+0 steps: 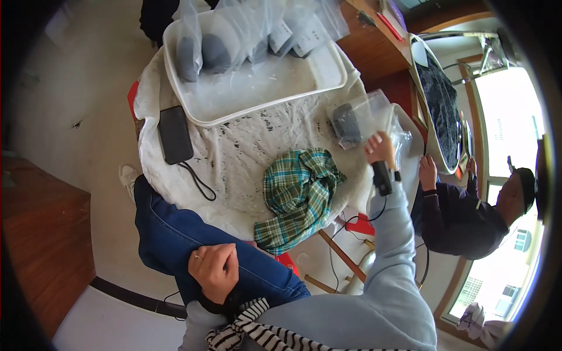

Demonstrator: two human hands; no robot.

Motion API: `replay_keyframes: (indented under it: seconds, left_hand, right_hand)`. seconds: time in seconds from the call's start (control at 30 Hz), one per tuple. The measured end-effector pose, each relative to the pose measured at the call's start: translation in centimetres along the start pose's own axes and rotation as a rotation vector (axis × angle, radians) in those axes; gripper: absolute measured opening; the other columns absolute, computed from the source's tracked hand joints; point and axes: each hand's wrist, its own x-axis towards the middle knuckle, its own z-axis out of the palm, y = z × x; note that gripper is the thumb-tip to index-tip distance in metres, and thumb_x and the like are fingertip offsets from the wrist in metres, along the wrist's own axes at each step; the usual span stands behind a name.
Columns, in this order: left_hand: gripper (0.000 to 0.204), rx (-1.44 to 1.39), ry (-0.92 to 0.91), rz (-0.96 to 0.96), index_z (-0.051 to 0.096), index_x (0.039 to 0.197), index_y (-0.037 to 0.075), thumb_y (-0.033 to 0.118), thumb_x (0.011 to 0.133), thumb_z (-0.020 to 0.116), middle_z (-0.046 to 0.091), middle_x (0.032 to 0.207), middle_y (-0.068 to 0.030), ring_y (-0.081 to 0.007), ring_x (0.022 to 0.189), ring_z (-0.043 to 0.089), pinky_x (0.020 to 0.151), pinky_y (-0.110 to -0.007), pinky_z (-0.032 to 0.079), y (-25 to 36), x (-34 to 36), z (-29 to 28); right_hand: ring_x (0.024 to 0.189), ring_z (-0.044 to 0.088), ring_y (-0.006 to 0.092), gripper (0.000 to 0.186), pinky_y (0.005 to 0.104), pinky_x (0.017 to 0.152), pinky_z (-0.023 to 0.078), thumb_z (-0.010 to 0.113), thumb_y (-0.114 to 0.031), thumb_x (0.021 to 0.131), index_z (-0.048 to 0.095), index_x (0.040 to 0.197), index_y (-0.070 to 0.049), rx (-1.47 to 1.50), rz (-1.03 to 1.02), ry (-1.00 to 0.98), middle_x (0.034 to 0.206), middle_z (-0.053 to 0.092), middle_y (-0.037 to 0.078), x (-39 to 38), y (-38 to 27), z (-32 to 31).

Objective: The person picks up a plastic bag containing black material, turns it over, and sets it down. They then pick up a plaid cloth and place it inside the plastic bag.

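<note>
My left hand lies loosely closed on my thigh in blue jeans, a ring on one finger, with nothing seen in it. My right hand reaches to the right side of the round table, its fingers curled at the edge of clear plastic bags. It seems to pinch the plastic, though the fingertips are partly hidden. Just left of it, a dark grey item shows in a bag. Below lies a crumpled green plaid cloth.
A white tub at the back holds several bagged dark grey items. A black phone with a strap lies on the left of the pale tablecloth. Another person works at the right beside a dark-filled container.
</note>
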Motion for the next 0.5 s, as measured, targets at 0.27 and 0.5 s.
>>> replay_keyframes:
  seconds: [0.27, 0.5]
  left_hand:
    - [0.008, -0.105, 0.008, 0.052, 0.062, 0.083, 0.006, 0.002, 0.077, 0.065, 0.064, 0.077, -0.0054, -0.0250, 0.068, 0.058, 0.062, -0.035, 0.041, 0.7, -0.5, 0.1]
    - [0.009, -0.045, 0.055, 0.038, 0.062, 0.083, 0.006, 0.002, 0.076, 0.066, 0.064, 0.079, -0.0065, -0.0256, 0.070, 0.058, 0.064, -0.035, 0.042, 0.9, -2.2, -1.4]
  right_hand:
    - [0.074, 0.056, 0.0226, 0.027, 0.0351, 0.068, 0.044, 0.050, -0.037, 0.087, 0.054, 0.104, -0.016, -0.143, 0.064, -0.042, 0.088, 0.061, 0.008, 11.6, 5.2, -8.3]
    - [0.077, 0.060, 0.0258, 0.050, 0.0374, 0.071, 0.046, 0.048, -0.043, 0.089, 0.064, 0.091, 0.005, -0.850, -0.544, 0.355, 0.088, 0.064, 0.022, 8.1, 8.4, -0.1]
